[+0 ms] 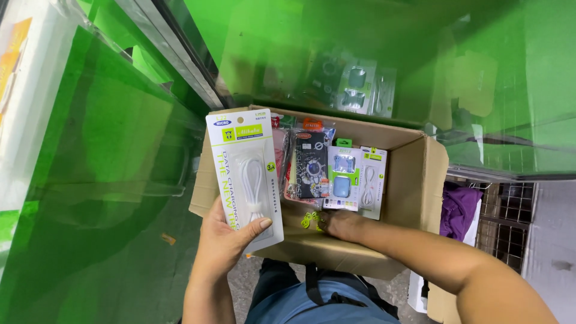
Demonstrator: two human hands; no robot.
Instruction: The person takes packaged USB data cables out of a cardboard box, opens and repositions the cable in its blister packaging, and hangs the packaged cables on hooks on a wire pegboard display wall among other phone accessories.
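My left hand (225, 237) grips a long white and green blister pack with a coiled white cable (247, 177), holding it upright over the left edge of an open cardboard box (414, 180). My right hand (337, 225) reaches down into the box, fingers on its floor beside a small yellow-green item (309, 219). Lying inside the box are a black phone case pack with a printed figure (308, 165), a white pack with a blue earbud case (343, 178) and another white cable pack (373, 180).
Green glossy panels (108, 156) stand at the left and behind the box, reflecting its contents. A metal frame rail (180, 54) runs diagonally at top left. A wire rack with purple cloth (457, 207) is at the right. Grey floor lies below.
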